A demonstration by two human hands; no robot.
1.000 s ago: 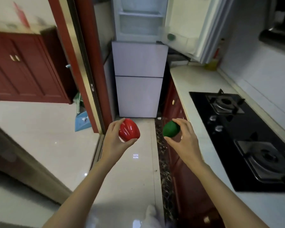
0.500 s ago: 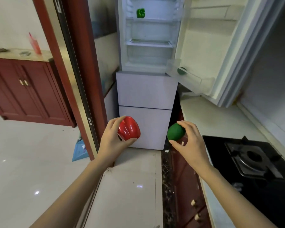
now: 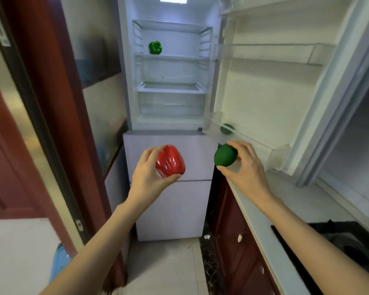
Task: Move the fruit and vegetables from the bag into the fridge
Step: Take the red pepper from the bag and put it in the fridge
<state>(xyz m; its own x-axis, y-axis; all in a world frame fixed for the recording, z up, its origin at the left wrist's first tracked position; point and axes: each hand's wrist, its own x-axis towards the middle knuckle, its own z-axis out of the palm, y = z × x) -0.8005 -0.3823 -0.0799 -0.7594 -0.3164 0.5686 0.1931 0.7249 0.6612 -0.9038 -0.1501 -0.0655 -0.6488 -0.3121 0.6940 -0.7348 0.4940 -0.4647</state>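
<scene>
Your left hand (image 3: pixel 149 177) is curled around a glossy red bell pepper (image 3: pixel 170 162), fingers behind it and thumb under its lower edge, holding it up in front of the white lower drawers (image 3: pixel 168 188) of the fridge. Your right hand (image 3: pixel 245 169) pinches a smooth dark green rounded fruit (image 3: pixel 225 155) between fingertips on top and thumb beneath, just below the lowest clear bin of the open fridge door (image 3: pixel 275 92). Another dark green round fruit (image 3: pixel 226 128) sits in that bin, near its inner end. Farther in, the lit upper compartment of the tall white fridge (image 3: pixel 170 86) stands open, and a shiny green bell pepper (image 3: pixel 155 47) rests on an upper glass shelf, toward its left edge.
</scene>
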